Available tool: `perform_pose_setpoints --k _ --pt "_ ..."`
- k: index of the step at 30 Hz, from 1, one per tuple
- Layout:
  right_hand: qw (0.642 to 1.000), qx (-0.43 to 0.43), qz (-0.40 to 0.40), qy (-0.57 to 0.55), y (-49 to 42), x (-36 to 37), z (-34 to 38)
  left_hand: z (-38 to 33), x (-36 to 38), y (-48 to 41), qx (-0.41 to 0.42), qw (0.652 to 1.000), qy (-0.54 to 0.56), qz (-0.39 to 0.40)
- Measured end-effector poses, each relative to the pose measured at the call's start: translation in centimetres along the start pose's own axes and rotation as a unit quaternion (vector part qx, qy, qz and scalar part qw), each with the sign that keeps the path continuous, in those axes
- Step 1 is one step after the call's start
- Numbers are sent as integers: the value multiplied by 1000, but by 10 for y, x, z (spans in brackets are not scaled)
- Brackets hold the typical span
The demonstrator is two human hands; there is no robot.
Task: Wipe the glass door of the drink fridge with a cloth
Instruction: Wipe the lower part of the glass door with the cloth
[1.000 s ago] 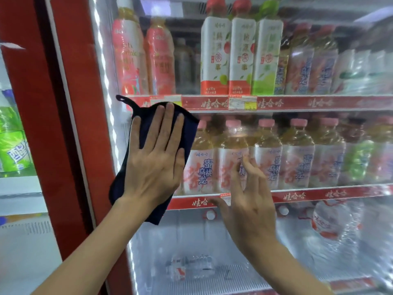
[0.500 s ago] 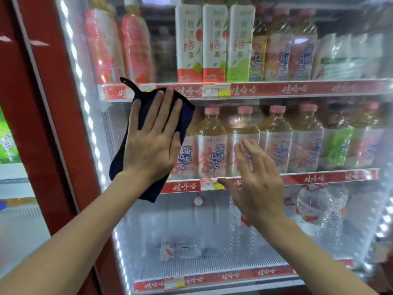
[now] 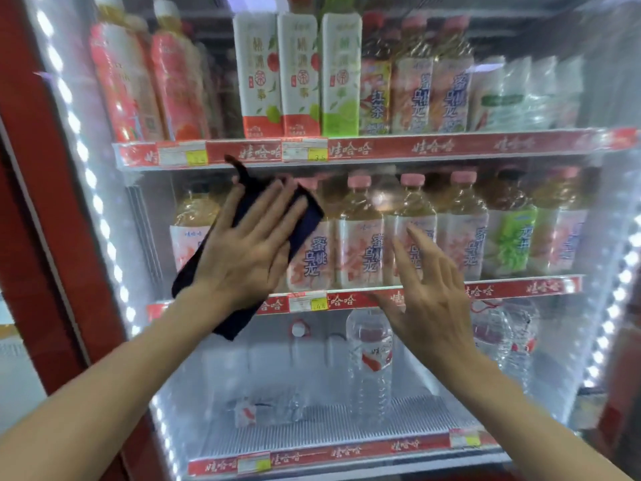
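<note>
The dark blue cloth (image 3: 307,220) lies flat against the glass door (image 3: 312,369), straddling the red shelf strip (image 3: 347,300), most of it above the strip and one corner hanging below. The left hand (image 3: 249,251) presses it there with straight, spread fingers, gripping nothing. Right of the cloth, just above the same strip, the right hand (image 3: 430,300) is loose and empty; whether it touches the glass I cannot tell. Behind the pane, tea bottles (image 3: 360,244) stand above the strip and a water bottle (image 3: 371,359) below. Only palm pressure pins the cloth, so a fast stroke could let it slip and fall, and bare right fingertips may smudge the glass
</note>
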State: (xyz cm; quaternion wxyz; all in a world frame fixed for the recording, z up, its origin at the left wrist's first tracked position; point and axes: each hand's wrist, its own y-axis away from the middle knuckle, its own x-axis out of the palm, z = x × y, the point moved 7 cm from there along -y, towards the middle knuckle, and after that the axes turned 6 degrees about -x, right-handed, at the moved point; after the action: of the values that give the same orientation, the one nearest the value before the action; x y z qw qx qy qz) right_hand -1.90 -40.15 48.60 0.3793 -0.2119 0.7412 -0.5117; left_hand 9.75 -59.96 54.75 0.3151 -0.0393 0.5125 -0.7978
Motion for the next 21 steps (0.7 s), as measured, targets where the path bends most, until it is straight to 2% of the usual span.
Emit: perform_pose_setpoints --k 3,6,9,12,16,21 --pt "999 -20 3 24 -1 -1 -8 2 -5 -35 -76 997 4 -12" --pt "999 -33 -15 20 -2 0 -7 -17 6 -18 -119 993 13 -21" --pt "999 -33 -22 8 0 2 -8 -59 24 21 -72 997 8 1" --pt "999 -43 -27 5 1 0 -9 -99 39 61 49 998 -13 49" --pt "997 -70 -22 -3 1 -2 -16 -86 32 44 153 984 -36 80" --pt "997 -79 -22 -4 -1 3 -24 -47 4 -51 47 998 -23 28"
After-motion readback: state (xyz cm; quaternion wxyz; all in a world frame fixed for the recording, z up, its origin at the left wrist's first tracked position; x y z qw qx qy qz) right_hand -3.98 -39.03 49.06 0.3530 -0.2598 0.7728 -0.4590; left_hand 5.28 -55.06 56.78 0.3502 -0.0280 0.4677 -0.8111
